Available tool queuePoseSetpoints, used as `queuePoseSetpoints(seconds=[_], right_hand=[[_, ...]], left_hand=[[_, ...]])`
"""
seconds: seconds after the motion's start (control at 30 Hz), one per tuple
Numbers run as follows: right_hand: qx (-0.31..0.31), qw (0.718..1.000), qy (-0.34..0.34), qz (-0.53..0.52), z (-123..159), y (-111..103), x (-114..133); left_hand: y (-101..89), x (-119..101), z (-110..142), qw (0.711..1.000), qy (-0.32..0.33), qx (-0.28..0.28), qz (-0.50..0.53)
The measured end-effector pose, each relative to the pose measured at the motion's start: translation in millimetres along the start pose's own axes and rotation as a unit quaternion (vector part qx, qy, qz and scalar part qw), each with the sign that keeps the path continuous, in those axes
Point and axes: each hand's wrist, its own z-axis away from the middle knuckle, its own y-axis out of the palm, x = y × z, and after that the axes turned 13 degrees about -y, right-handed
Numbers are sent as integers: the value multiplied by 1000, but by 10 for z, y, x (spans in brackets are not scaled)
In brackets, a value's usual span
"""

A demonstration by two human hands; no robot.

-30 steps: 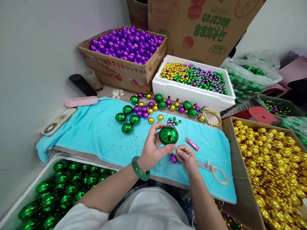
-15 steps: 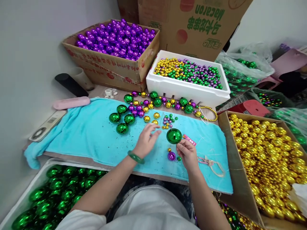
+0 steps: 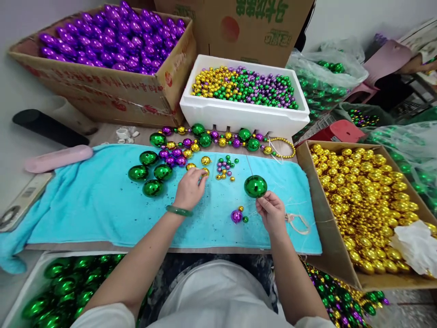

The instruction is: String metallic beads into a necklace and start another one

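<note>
My right hand (image 3: 271, 212) pinches the lower end of a large shiny green bead (image 3: 256, 186), with a thin thread rising from its top. Over the towel, my left hand (image 3: 190, 189) wears a green bangle, and its fingertips close on a small gold bead (image 3: 205, 171). Another gold bead (image 3: 205, 160) lies just beyond. Left of that hand sit several large green beads (image 3: 153, 188) and a cluster of purple beads (image 3: 170, 161). Between the hands are tiny mixed beads (image 3: 224, 172). A purple bead (image 3: 236, 216) with small gold and green ones lies near my right hand.
A blue towel (image 3: 102, 205) covers the tabletop. Behind it lie a bead necklace (image 3: 221, 142) and a white foam box (image 3: 239, 114). Cardboard boxes of purple beads (image 3: 116, 41) and gold beads (image 3: 362, 191) flank it. Scissors (image 3: 300, 223) rest at right; green beads (image 3: 64, 287) fill a tray below left.
My left hand has let go of the large green bead and moved left to the gold beads. My right hand keeps the green bead, shifted slightly right. The view has shifted.
</note>
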Motion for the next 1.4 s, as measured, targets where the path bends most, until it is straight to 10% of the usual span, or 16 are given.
queuePoseSetpoints(seconds=[0.27, 0.7, 0.9, 0.97, 1.03, 1.13, 1.4], right_hand=[[-4, 1000, -23, -6, -33, -64, 9], [15, 1000, -9, 14, -34, -69, -65], [29, 999, -12, 37, -17, -87, -115], [41, 998, -16, 54, 9, -62, -125], [55, 996, -13, 69, 42, -23, -127], [66, 995, -9, 79, 89, 42, -120], [80, 992, -21, 93, 135, 151, -76]], left_hand=[[370, -220, 0, 990, -13, 69, -125], [446, -561, -418, 968, -67, 139, -199], [306, -470, -350, 989, -84, 85, 85], [154, -446, -320, 928, -153, 116, 320], [-26, -437, -278, 808, -218, 178, 517], [-249, -436, -200, 685, -252, 220, 647], [-362, -394, -109, 662, -261, 173, 681]])
